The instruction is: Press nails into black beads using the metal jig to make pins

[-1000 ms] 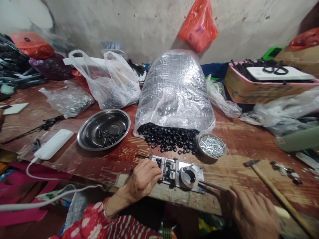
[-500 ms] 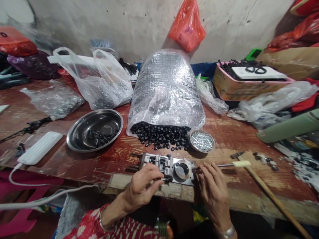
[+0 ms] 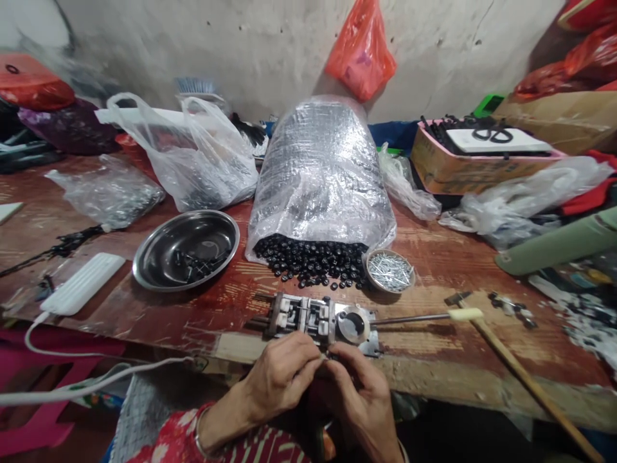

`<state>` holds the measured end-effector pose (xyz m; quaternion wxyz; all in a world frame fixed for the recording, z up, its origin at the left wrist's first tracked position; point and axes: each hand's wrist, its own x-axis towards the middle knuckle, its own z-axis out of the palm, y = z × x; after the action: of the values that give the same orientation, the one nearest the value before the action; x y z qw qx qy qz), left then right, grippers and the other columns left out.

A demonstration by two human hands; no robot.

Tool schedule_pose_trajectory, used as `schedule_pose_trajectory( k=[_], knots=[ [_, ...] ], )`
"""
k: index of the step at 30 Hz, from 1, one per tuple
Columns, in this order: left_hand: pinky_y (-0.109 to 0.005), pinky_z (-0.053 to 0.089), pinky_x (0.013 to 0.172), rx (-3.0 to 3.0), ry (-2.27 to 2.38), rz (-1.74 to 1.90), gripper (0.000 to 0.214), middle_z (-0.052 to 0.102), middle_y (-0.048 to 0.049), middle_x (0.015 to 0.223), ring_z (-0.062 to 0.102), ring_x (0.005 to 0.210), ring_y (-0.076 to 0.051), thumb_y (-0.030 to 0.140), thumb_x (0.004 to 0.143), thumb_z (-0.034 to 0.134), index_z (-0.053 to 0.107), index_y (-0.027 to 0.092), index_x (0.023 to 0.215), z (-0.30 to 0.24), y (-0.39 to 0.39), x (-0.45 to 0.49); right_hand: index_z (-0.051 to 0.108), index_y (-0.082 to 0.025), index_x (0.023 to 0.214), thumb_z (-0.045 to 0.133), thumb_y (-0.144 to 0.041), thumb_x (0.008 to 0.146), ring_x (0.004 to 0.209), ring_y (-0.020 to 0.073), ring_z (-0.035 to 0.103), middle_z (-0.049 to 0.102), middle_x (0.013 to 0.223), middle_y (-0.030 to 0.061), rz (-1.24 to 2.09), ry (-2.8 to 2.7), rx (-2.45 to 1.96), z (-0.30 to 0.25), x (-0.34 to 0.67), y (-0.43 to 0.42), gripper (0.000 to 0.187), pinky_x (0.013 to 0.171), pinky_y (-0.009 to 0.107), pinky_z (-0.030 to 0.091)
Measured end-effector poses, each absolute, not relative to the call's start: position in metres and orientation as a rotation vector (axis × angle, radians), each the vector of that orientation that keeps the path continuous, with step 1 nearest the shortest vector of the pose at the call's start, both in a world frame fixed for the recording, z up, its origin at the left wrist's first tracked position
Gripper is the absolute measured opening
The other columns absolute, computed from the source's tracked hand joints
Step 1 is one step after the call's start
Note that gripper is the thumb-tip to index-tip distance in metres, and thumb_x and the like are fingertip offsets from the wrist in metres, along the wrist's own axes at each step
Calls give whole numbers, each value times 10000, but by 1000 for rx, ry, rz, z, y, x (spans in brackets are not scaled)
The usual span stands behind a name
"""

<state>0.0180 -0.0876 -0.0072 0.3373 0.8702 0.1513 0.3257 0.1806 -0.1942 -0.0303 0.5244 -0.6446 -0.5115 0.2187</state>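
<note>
My left hand (image 3: pixel 284 376) and my right hand (image 3: pixel 361 402) meet just in front of the metal jig (image 3: pixel 303 318). Both are closed in a pinch, fingertips together, on a small nail with a black cap, mostly hidden by the fingers. The jig lies at the table's front edge, with a round metal ring (image 3: pixel 353 326) on its right part. From its right side a thin rod lever with a pale yellow grip (image 3: pixel 465 314) sticks out, untouched. Behind it, small round black caps (image 3: pixel 313 260) spill from a large silvery sack (image 3: pixel 322 167), beside a small bowl of nails (image 3: pixel 390 271).
A steel basin (image 3: pixel 187 247) with several black pieces stands at left, near a white power strip (image 3: pixel 81 283). A hammer with a long wooden handle (image 3: pixel 530 379) lies at right. A green roll (image 3: pixel 559 241), plastic bags (image 3: pixel 178 148) and a pink-rimmed box (image 3: pixel 482 154) surround the work area.
My right hand has left the lever by the jig's right side and come left to meet my left hand. My left hand has drawn back slightly from the jig with the nail.
</note>
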Motion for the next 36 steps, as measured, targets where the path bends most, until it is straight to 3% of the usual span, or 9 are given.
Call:
schedule_pose_trajectory(
  k=[5, 10, 14, 18, 19, 21, 25, 29, 36],
  knots=[
    [-227, 375, 597, 2056, 588, 513, 126, 572, -16, 727, 493, 647, -109, 146, 913, 556, 643, 140, 822, -2, -84, 5, 636, -214, 1170, 522, -85, 982, 848, 179, 649, 703, 963, 66, 394, -1651, -1320, -27, 182, -199, 254, 763, 309, 555],
    [-184, 260, 487, 1463, 681, 20, 127, 525, 28, 606, 363, 530, -62, 222, 826, 622, 670, 110, 789, 15, -75, -4, 638, -198, 1157, 530, -75, 959, 804, 197, 623, 697, 958, 95, 342, -1776, -1224, -19, 172, -205, 257, 712, 332, 532],
    [-195, 269, 481, 1702, 652, 184, 82, 513, 32, 604, 365, 510, -66, 177, 819, 598, 660, 135, 784, 22, -85, -15, 660, -225, 1016, 591, -272, 984, 712, 164, 617, 650, 827, 34, 914, -1355, -1337, -7, 161, -209, 88, 640, 277, 523],
    [-238, 346, 569, 2277, 496, 624, 131, 565, 2, 696, 478, 597, -100, 73, 867, 528, 607, 166, 821, 33, -84, -43, 622, -220, 953, 509, -559, 1006, 456, 79, 374, 425, 621, -66, 1473, -664, -1259, -11, 178, -226, 361, 440, 215, 390],
    [-237, 351, 568, 2330, 499, 682, 144, 552, 5, 693, 485, 601, -102, 62, 884, 520, 593, 172, 825, 37, -80, -50, 622, -222, 976, 496, -576, 1008, 440, 75, 352, 406, 602, -76, 1433, -594, -1261, -15, 187, -231, 377, 434, 211, 381],
    [-223, 361, 557, 2335, 562, 767, 156, 534, 14, 685, 485, 589, -95, 54, 912, 530, 590, 178, 836, 42, -70, -59, 650, -225, 1021, 555, -534, 992, 502, 111, 498, 514, 626, -42, 1205, -681, -1376, -23, 205, -237, 324, 490, 226, 457],
    [-219, 479, 713, 2237, 526, 866, 126, 638, -37, 845, 617, 783, -125, 62, 943, 566, 638, 165, 937, 38, -56, -45, 709, -244, 1050, 681, -356, 945, 836, 191, 707, 733, 933, 48, 639, -1068, -1569, -25, 212, -225, 156, 725, 260, 578],
    [-239, 491, 768, 2243, 605, 953, 132, 622, -59, 925, 613, 858, -138, 80, 974, 556, 660, 156, 944, 15, -47, -14, 698, -243, 1041, 649, -243, 966, 940, 189, 674, 697, 1007, 46, 290, -1298, -1566, -13, 193, -190, 89, 824, 285, 551],
    [-310, 428, 761, 2535, 653, 890, 141, 628, -57, 877, 545, 852, -180, 127, 988, 557, 671, 153, 910, -12, -38, 8, 638, -224, 1152, 596, -168, 997, 925, 212, 576, 659, 991, 54, 64, -1454, -1656, -22, 175, -156, 170, 832, 369, 483]
  ],
)
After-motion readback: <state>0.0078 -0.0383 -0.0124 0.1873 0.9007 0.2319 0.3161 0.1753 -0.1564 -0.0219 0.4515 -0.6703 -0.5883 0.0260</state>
